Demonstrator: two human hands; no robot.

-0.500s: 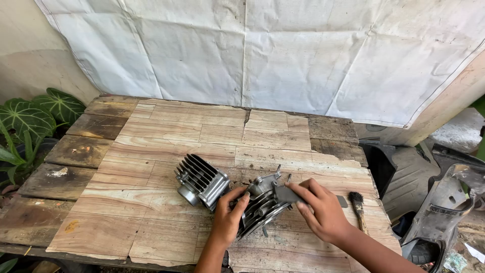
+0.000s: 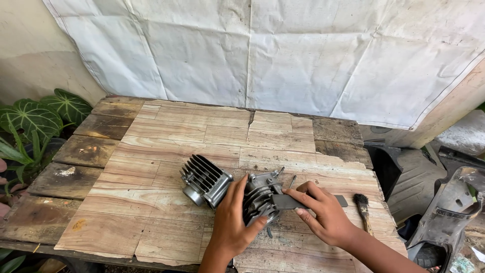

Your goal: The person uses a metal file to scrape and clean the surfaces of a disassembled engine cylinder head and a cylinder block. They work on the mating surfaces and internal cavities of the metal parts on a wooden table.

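While on the wooden table, both hands around a finned engine part.

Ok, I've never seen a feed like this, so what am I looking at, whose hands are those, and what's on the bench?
The single picture comes from a camera worn on the person's head, looking down, so both bare hands are theirs. On the wooden table lie two finned metal engine parts. The left hand steadies the nearer finned part. The right hand presses a flat dark strip against it. The other finned part lies just left, untouched. A small brush lies at the right; leafy plants stand left.
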